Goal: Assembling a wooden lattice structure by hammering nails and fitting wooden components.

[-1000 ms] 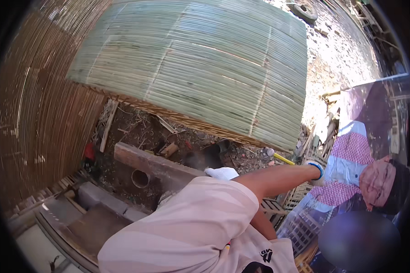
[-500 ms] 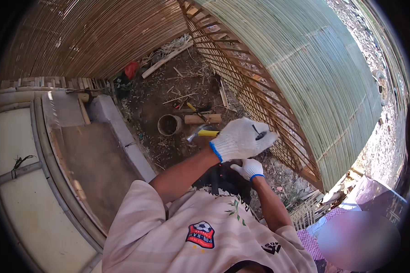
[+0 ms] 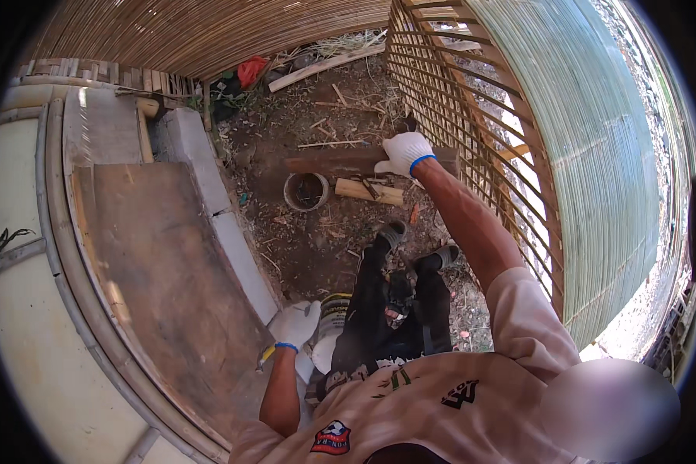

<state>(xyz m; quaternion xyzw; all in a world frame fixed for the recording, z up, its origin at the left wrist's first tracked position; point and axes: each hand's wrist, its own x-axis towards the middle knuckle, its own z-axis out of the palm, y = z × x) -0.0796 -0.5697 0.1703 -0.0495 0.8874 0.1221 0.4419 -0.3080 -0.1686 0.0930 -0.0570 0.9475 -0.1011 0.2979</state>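
My left hand point(image 3: 295, 323), in a white knit glove with a blue cuff, is low by the side of the bench. It is closed round a hammer point(image 3: 267, 355), whose yellow part shows past the wrist; the rest is hidden behind the glove and forearm. My right hand point(image 3: 407, 154), gloved alike, is stretched far forward and closed on the edge of a dark brown wooden plank point(image 3: 329, 161). The plank runs crosswise behind a pale wooden block point(image 3: 349, 190) with small dark tools on it. Beside the block stands a round bucket point(image 3: 306, 191).
At the left is a bench with a brown board top point(image 3: 170, 263), edged by pale blocks point(image 3: 236, 247). A slatted bamboo lattice point(image 3: 472, 116) stands at the right. Another bucket point(image 3: 334, 313) is beside my legs. Wood scraps and a long pale plank point(image 3: 325, 66) lie on the dirt.
My left hand has moved from the middle down to the left with the hammer. My right hand has reached forward from near my body and taken hold of the plank.
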